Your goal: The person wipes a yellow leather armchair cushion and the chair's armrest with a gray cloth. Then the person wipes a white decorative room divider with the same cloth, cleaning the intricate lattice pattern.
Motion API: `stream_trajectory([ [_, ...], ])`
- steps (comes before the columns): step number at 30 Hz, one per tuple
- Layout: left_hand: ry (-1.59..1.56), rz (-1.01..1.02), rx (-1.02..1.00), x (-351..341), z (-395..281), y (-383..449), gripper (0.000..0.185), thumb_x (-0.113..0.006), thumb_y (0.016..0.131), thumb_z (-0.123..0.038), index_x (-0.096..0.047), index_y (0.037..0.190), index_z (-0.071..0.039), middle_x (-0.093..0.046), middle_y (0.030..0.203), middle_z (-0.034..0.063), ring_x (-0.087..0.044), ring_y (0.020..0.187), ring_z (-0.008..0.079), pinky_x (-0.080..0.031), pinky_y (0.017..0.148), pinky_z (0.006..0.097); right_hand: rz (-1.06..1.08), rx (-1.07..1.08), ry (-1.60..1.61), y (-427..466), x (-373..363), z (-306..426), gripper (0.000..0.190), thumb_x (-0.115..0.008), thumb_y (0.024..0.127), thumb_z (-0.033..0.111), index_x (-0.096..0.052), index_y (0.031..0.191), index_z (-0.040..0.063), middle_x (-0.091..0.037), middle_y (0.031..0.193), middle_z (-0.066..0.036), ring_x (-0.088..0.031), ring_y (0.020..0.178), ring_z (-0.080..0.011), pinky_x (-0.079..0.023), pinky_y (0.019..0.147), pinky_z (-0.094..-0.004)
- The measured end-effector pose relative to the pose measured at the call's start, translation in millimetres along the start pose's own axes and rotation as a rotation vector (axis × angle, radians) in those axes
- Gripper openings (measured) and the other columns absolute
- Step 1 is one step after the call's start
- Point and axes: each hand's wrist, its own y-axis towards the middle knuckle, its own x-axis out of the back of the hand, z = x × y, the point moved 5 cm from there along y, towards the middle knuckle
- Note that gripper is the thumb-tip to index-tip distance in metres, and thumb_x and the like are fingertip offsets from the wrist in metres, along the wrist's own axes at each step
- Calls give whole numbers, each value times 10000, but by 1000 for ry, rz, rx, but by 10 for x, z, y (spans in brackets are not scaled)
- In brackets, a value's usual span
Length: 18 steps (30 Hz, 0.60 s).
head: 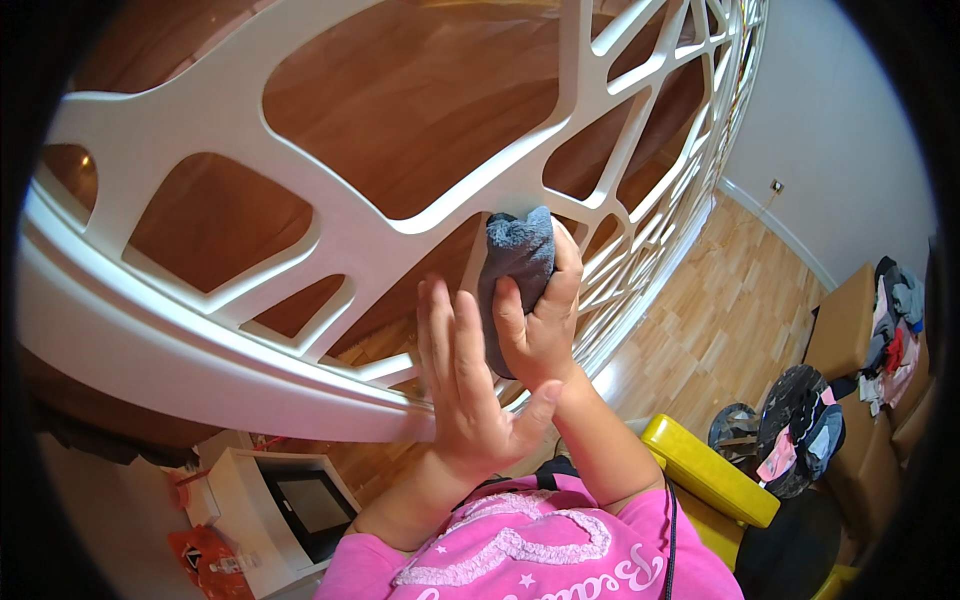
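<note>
My right hand (544,315) grips a folded grey-blue cloth (521,259), with the thumb across its front and the fingers around its far side. The cloth is in front of a white lattice screen (360,187) with rounded openings; whether it touches the screen I cannot tell. Close to the left of the cloth, my left hand (472,382) is raised with its fingers extended and the thumb spread away. It holds nothing, and its fingertips are slightly blurred. Behind the screen's openings is a reddish-brown surface.
The screen's thick white rim (225,367) curves along the left and below. A yellow chair (709,472) stands at the lower right, near a dark round table (787,405) with clothes. Tan sofa seats (844,322) with more clothes lie beyond. A white cabinet (247,510) stands lower left.
</note>
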Motion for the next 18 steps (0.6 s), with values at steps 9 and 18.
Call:
stream_trajectory([
  [9,211,6,-17,-183,6,-15,966,-682,895,-519,-307,1537,98,-318,1566,366,-394,1404,511,-310,1144,560,109,71,-114,-448,34,-406,787,-833,759,128,-399,1404,8,-577,1263,-241,-579,1095,-462,-491,938,-511],
  [18,294,-59,-29,-336,97,-51,961,-715,849,-503,-308,1561,-1,-290,1577,370,-383,1390,539,-302,1119,602,69,114,-34,-17,-57,-212,781,-781,724,42,-386,1397,8,-560,1167,-248,-564,961,-458,-476,834,-531],
])
